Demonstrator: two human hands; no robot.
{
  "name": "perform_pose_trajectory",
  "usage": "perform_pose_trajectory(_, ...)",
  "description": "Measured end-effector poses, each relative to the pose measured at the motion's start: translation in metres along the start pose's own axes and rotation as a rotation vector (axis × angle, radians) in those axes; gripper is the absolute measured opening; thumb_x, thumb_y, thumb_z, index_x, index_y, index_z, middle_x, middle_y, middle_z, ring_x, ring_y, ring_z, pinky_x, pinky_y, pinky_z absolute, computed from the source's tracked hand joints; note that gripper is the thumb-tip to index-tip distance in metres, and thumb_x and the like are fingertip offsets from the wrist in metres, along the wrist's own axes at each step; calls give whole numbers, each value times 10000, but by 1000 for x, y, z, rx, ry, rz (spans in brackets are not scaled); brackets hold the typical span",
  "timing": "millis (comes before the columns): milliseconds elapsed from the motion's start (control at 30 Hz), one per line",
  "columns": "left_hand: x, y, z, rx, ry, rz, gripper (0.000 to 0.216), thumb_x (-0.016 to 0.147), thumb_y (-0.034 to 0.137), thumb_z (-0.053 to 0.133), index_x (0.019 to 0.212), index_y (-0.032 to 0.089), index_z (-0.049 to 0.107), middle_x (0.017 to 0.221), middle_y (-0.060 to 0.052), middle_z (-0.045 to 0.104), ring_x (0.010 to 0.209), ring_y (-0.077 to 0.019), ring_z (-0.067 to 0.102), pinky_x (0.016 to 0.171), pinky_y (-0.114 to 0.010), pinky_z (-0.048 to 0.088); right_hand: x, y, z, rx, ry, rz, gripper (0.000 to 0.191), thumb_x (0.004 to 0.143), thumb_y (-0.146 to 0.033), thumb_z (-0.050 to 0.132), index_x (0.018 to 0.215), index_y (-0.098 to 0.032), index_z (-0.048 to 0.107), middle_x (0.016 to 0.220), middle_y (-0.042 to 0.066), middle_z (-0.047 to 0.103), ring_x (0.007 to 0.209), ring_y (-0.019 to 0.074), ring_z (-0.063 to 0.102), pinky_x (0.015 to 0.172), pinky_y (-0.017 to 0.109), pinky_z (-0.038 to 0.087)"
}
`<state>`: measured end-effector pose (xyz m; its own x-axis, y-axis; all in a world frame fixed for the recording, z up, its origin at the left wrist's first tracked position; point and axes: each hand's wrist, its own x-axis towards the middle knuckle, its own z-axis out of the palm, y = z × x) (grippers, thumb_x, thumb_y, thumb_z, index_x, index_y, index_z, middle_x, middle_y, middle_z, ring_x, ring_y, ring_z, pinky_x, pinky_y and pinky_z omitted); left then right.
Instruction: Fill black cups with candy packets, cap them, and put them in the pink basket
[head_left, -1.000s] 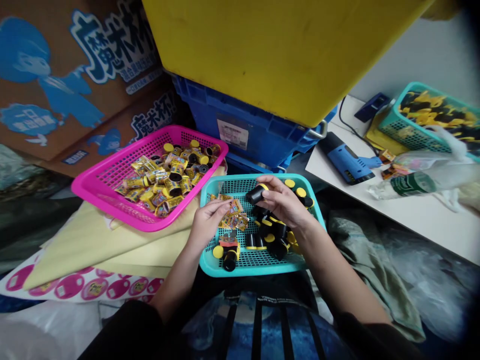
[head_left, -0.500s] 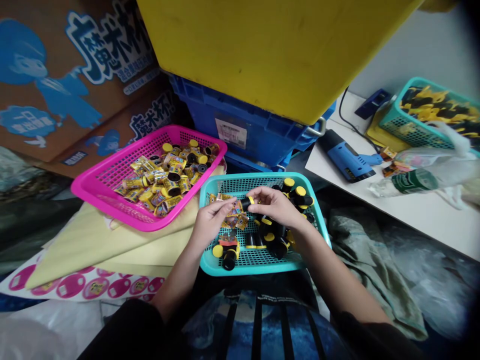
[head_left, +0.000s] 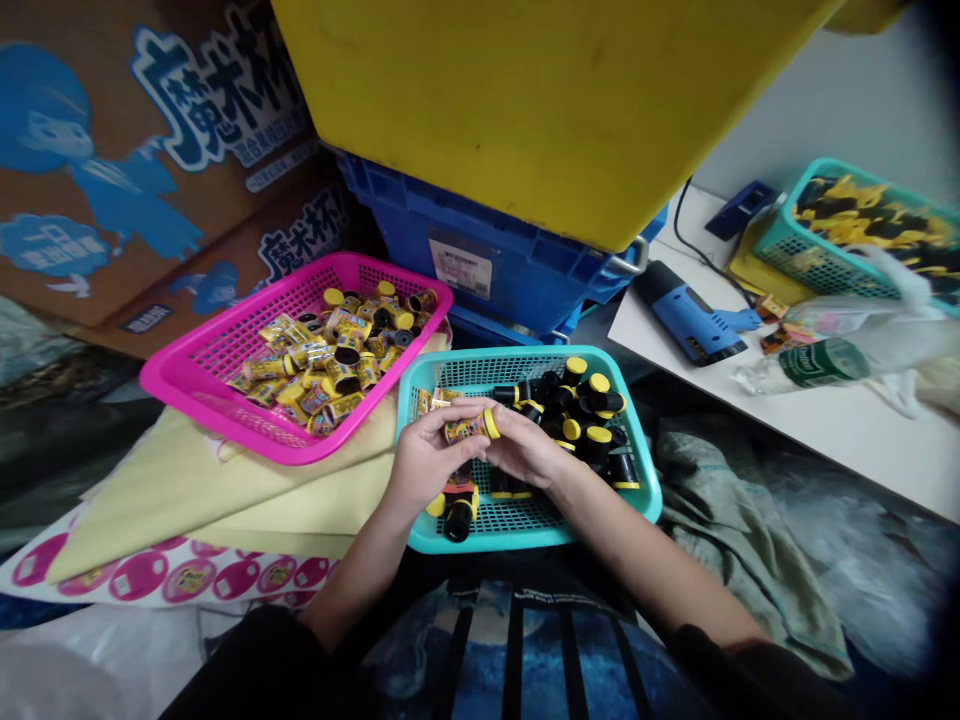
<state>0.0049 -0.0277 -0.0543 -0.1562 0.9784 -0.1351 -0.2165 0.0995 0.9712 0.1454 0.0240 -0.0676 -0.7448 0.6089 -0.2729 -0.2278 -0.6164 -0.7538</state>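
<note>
Over a turquoise basket [head_left: 525, 541], both my hands close round one small bottle [head_left: 466, 427] with a yellow cap and a colourful printed sleeve. My left hand [head_left: 424, 455] grips its sleeved end, thumb along the near side. My right hand [head_left: 525, 445] has its fingers at the capped end and underneath. Several bare black bottles [head_left: 600, 400] with yellow caps lie in the basket's right part. Printed sleeves [head_left: 435, 397] show at its back left, partly covered by my left hand. One black bottle [head_left: 459, 520] lies at the front left.
A pink basket [head_left: 300, 452] of sleeved bottles stands at left on yellow sheets [head_left: 225, 500]. Behind are a blue crate [head_left: 510, 270], a yellow bin [head_left: 510, 100] and printed cartons [head_left: 97, 200]. A blue heat gun [head_left: 694, 318] and plastic bottle [head_left: 825, 362] lie on the right-hand table.
The printed sleeve now covers the black bottle up to its yellow cap. My right hand has moved lower and nearer my left, wrapping round the bottle.
</note>
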Motion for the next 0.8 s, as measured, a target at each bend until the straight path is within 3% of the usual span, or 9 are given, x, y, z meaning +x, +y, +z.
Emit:
perform_pose_trajectory(167,-1,-1,2,42,11,59,261,591,221,794,837,190,716,937,-56,739,976,-219,660,936,-380,506,3,10,3,-32,41,-41,543,716,-587,665,1106,-216,592,1116,80,610,963,189,586,789,301,491)
perform_pose_trajectory(333,-4,2,-2,52,-20,29,283,661,274,755,926,191,699,985,-65,725,884,-206,677,780,-346,571,4,-8,-14,-258,121,-110,662,869,-694,251,1083,-191,624,1056,109,640,960,217,607,764,339,504)
perform_pose_trajectory(400,-4,11,-12,162,15,100,282,708,288,722,975,205,691,1005,-59,715,903,-200,669,799,-335,563,7,-24,-29,-563,285,-209,553,905,-612,305,1069,-193,626,1056,102,650,962,215,605,804,350,486)
perform_pose_trajectory(467,-2,26,-27,326,139,248,283,769,294,671,1046,234,673,1072,-46,689,1003,-201,638,900,-346,521,12,-37,-46,-1054,491,-254,389,919,-482,409,1048,-191,633,1037,92,666,951,220,592,836,357,449)
perform_pose_trajectory(567,2,51,-47,627,458,455,353,842,280,591,1195,266,606,1288,-44,574,1245,-225,485,1093,-394,353,24,-40,-63,-1757,477,-40,249,894,-321,496,1018,-177,656,954,118,691,966,268,555,815,382,408)
perform_pose_trajectory(633,4,59,-51,752,554,541,429,835,262,602,1261,271,558,1409,-36,465,1348,-244,356,1138,-402,276,32,-31,-66,-1941,406,61,202,849,-255,559,972,-146,677,947,164,690,1007,313,519,831,421,377)
perform_pose_trajectory(700,5,55,-47,773,450,570,386,847,251,580,1233,269,580,1356,-33,521,1291,-234,433,1096,-396,343,38,-20,-64,-1970,369,67,184,803,-219,610,927,-106,687,970,212,677,1032,348,488,859,464,341)
perform_pose_trajectory(800,9,34,-33,765,132,467,215,869,270,536,1017,253,692,1056,-24,694,1028,-195,622,962,-363,470,41,-11,-60,-2003,290,55,204,772,-240,661,918,-101,691,996,220,663,1068,356,457,910,484,298)
